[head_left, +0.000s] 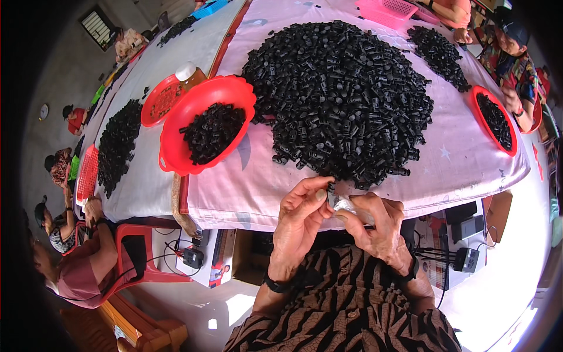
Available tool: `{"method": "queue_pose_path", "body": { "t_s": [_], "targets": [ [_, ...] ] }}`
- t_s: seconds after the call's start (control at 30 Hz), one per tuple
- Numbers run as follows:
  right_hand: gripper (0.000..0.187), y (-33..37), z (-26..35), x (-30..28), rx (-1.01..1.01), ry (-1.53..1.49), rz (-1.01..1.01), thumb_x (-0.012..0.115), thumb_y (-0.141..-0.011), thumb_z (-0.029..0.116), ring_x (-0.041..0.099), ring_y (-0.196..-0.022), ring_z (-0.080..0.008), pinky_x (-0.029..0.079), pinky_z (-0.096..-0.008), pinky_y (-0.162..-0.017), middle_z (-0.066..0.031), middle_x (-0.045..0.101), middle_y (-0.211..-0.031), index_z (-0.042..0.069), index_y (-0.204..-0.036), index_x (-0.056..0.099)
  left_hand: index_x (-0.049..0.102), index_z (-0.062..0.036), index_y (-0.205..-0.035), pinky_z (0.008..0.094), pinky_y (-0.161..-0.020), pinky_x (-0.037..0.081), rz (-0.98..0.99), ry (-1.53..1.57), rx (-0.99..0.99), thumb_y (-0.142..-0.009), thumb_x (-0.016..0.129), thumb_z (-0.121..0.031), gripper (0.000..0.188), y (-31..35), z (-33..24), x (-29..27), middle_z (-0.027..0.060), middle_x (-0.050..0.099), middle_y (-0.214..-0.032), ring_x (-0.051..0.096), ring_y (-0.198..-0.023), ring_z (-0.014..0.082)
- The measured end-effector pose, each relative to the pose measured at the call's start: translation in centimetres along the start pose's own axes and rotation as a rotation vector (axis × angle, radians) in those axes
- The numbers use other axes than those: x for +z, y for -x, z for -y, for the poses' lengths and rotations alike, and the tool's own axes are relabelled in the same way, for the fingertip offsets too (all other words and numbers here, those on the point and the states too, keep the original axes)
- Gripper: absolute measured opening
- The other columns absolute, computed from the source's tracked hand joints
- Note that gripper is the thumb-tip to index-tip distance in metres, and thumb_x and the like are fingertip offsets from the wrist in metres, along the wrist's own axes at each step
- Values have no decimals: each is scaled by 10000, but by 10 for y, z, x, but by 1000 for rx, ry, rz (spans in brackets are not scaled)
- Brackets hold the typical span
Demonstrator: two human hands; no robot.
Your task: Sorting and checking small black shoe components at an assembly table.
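Close to the table's front edge, my left hand (296, 220) pinches a small black plastic piece (331, 188) between thumb and fingers. My right hand (378, 226) is right beside it, its thumb and fingers closed on a crumpled-looking whitish thing (345, 205), whose kind I cannot make out. The two held things meet or nearly meet between my fingertips. Just beyond my hands a big heap of small black plastic pieces (340, 100), many of them cylindrical, covers the middle of the table.
A red basin (170, 141) with black pieces stands left of the heap, beside a red plate (153, 117) and a white-capped jar (186, 73). Another red basin (476, 100) lies at right. Pink baskets (387, 13) sit at the far side. Several people work around the tables.
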State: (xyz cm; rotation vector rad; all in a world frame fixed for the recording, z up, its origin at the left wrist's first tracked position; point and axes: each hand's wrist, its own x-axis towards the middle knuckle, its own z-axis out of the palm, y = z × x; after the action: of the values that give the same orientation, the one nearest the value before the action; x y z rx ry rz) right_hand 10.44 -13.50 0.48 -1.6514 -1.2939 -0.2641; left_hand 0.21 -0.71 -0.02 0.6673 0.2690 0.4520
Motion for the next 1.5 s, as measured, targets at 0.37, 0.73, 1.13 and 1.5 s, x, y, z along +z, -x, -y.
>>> {"method": "queue_pose_path", "body": {
  "t_s": [0.37,0.73,1.13,1.5],
  "targets": [
    [295,1,-3,0,-10,31,-12,762,-754,161,609,-493,-234,463,-313,-446,-93,610,-662,24,-887,537,584,36,-1107,211,-662,469,-27,-50,-36,-895,568,-49,229,4,1,5,55,625,-873,570,-713,88],
    [308,4,-2,0,-12,-31,1,758,-762,177,618,-507,-242,470,-318,-457,-98,607,-660,16,-902,537,588,22,-1109,216,-661,459,-39,-2,7,-903,558,-64,226,2,0,6,33,609,-866,562,-707,86],
    [305,3,2,0,-27,24,-3,760,-755,170,599,-492,-226,465,-307,-455,-78,596,-672,21,-904,539,590,29,-1104,212,-658,464,-26,-4,-16,-902,544,-54,223,3,-1,6,37,606,-861,565,-702,87],
    [270,3,2,2,-13,-5,7,748,-764,149,623,-516,-230,472,-303,-462,-81,615,-680,22,-892,547,596,28,-1075,206,-643,453,-40,-13,-14,-899,542,-53,202,4,-4,8,44,612,-846,555,-690,84]
  ]
}}
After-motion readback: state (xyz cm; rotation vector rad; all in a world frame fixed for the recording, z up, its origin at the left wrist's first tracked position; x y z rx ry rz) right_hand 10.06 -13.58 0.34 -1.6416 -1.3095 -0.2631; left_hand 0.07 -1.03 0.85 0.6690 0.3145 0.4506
